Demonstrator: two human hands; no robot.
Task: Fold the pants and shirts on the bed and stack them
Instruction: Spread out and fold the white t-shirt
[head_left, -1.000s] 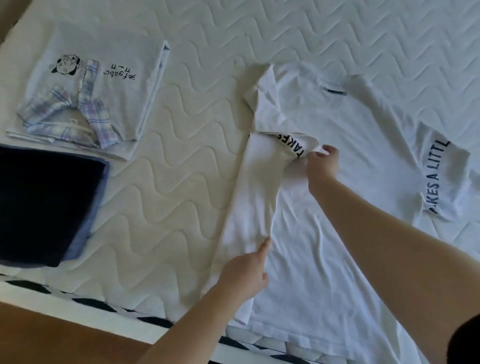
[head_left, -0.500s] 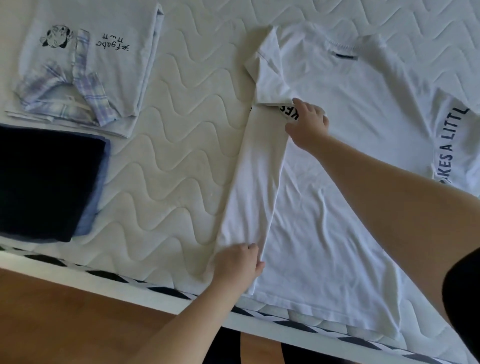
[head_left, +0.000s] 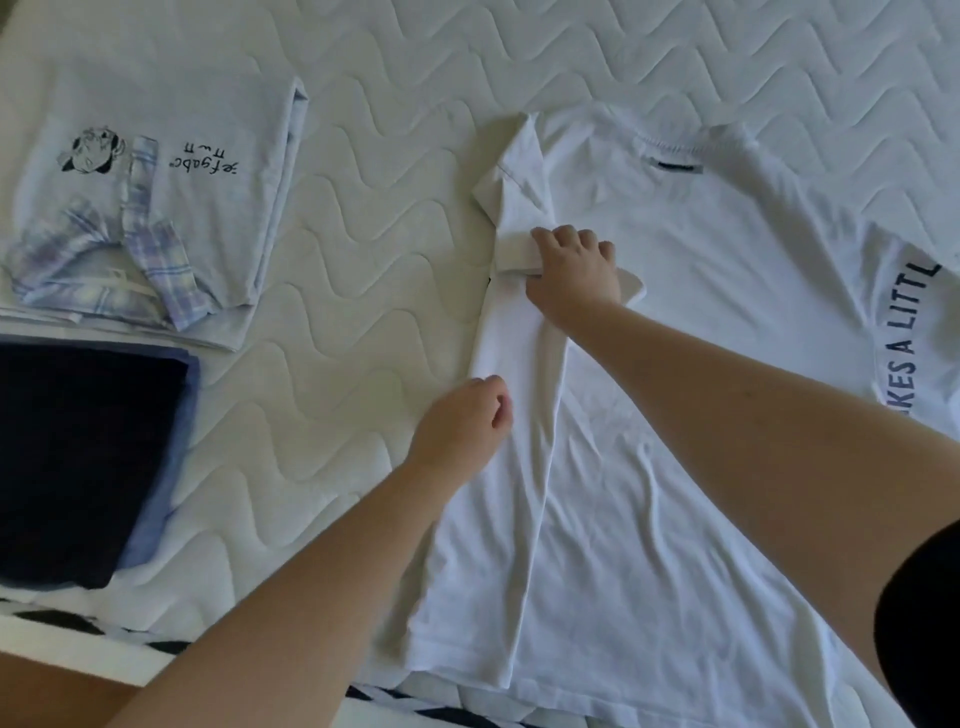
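The right hand (head_left: 574, 270) presses the folded sleeve flat, fingers curled over its edge. The left hand (head_left: 462, 423), loosely curled, rests on the folded side strip. The white shirt (head_left: 701, 415) lies on the mattress (head_left: 389, 260), collar toward 12 o'clock, hem toward 6. Folded clothes (head_left: 156, 208) lie at 10 o'clock.

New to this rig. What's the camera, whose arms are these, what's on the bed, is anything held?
No machine here: a person works bare-handed, and one wide-angle camera on their head looks down at the quilted white mattress. A white T-shirt with dark sleeve lettering lies spread out, its one side folded inward. The right hand presses the folded sleeve flat with curled fingers. The left hand rests loosely curled at the folded edge; I cannot tell if it pinches cloth. At far left lie a folded pale blue printed shirt and a folded dark navy garment.
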